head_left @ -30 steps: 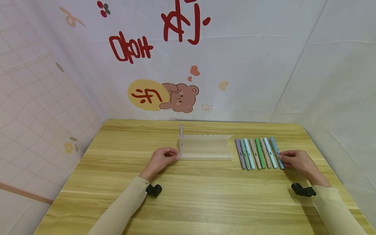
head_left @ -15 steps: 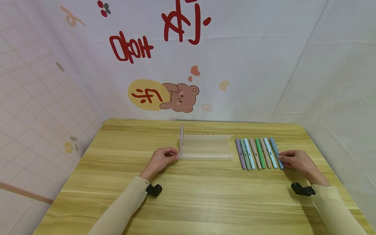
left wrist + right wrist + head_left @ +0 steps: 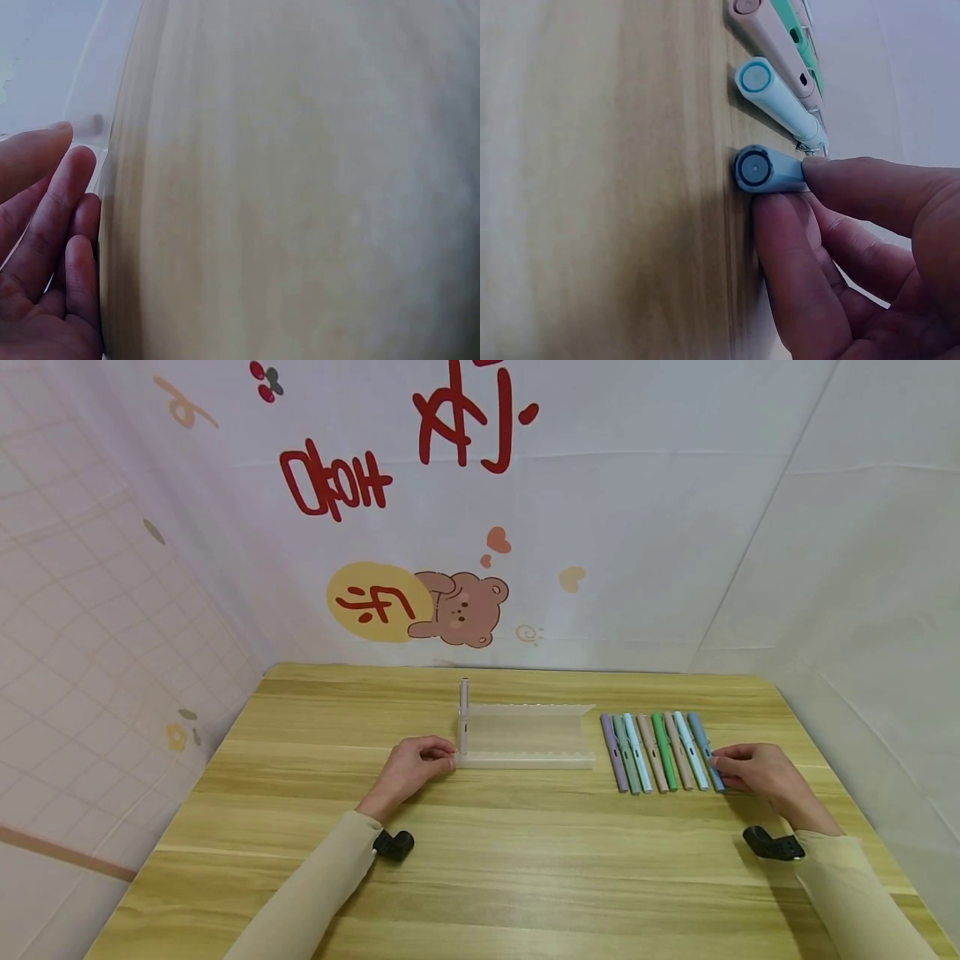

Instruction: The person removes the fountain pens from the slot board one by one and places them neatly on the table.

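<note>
A clear plastic pen stand (image 3: 525,762) sits mid-table, with one pale pinkish pen (image 3: 463,718) upright at its left end. My left hand (image 3: 408,772) pinches the stand's near left corner between thumb and fingers. In the left wrist view, the thumb and index fingertips (image 3: 81,161) nearly meet at the clear plastic edge. On the right, my right hand (image 3: 761,772) pinches the darker blue pen (image 3: 703,745), the rightmost of a row. The right wrist view shows this blue pen's round end (image 3: 754,168), thumb on one side and fingers beneath.
Several capped pens lie side by side right of the stand: purple (image 3: 613,752), grey-green (image 3: 626,756), light blue (image 3: 637,752), pinkish, green (image 3: 664,752) and others. A light blue pen (image 3: 776,97) lies close beside the held one. The wooden table (image 3: 525,877) meets a printed cloth wall behind.
The darker blue pen's far end has tilted very slightly left. Both hands, the stand and the other pens stay where they were.
</note>
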A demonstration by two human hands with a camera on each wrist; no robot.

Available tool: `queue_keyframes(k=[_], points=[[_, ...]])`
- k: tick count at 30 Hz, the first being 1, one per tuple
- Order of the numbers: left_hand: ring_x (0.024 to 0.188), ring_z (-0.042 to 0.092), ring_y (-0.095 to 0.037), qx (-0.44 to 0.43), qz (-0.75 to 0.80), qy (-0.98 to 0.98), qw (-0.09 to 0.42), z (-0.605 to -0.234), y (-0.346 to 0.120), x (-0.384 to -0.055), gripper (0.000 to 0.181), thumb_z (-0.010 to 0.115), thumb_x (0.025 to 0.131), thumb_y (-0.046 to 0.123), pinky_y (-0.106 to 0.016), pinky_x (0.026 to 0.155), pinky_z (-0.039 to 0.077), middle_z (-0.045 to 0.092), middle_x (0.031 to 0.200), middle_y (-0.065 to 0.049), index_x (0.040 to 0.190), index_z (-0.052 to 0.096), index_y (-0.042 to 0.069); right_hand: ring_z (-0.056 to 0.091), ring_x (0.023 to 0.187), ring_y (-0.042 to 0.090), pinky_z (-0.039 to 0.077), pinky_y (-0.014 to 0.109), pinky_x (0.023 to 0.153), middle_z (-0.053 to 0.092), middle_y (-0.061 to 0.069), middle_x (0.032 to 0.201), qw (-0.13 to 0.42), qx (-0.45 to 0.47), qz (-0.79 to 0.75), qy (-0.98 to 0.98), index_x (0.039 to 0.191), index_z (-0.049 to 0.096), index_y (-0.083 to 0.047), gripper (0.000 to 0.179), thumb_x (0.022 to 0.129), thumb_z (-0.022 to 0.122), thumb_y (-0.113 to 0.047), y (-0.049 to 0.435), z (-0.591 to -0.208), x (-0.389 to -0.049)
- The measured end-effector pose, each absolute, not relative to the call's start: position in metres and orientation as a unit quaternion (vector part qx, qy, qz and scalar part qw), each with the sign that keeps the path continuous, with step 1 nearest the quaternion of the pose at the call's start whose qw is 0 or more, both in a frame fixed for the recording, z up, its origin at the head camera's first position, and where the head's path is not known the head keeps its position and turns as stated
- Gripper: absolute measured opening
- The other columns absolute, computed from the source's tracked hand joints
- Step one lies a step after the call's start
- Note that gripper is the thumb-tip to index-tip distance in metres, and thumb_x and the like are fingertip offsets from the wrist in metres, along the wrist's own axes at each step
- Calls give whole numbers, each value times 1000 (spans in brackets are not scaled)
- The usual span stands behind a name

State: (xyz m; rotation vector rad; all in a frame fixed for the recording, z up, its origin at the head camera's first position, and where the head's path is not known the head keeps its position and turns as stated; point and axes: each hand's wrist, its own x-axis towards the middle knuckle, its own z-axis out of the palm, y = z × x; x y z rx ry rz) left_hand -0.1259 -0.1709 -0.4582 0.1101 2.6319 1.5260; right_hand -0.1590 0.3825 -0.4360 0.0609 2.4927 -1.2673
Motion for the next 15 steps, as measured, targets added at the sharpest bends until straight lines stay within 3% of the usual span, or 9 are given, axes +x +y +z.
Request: queue_keyframes(k=[15], points=[[88, 67, -12, 35, 500, 864, 51, -456, -171, -126, 14, 78, 93, 12, -34, 84, 52, 75, 96, 2, 106, 77, 11, 69, 85, 1, 59, 25, 75, 73, 15, 111, 156, 25, -432, 888, 132, 54, 22, 55, 107, 59, -27, 381, -435, -155]])
